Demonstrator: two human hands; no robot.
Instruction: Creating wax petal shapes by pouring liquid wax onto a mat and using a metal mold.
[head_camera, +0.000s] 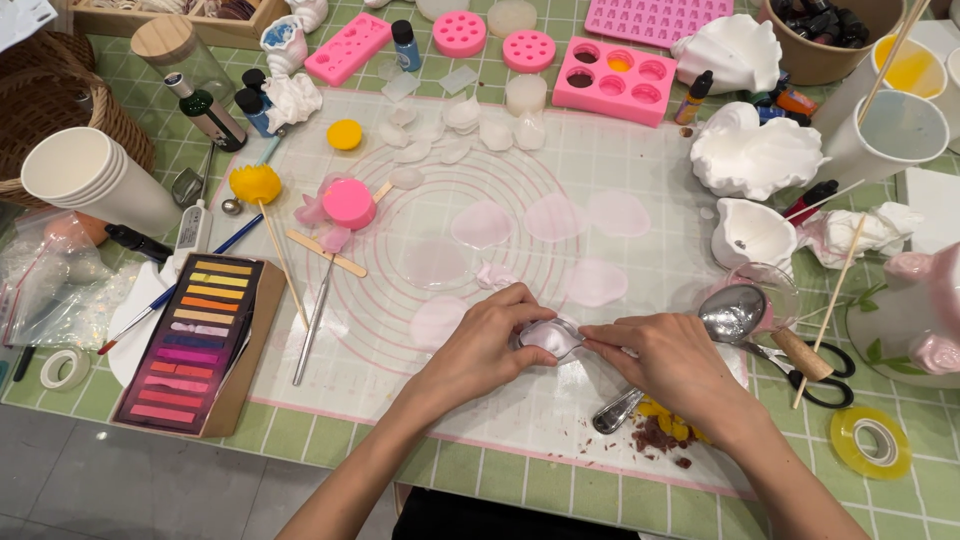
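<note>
Now both hands, left (480, 345) and right (665, 355), pinch a thin white petal (552, 337) low in the middle, and pulling too hard could tear it.

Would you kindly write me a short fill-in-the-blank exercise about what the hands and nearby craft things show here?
1. Both hands, left hand and right hand, press a thin whitish petal over a ____ bowl.
2. The pastel chalk box lies to the ____ of the hands.
3. The stacked paper cups are ____ in colour.
4. The tape roll near the right forearm is ____.

Missing words: spoon; left; white; yellow
</note>
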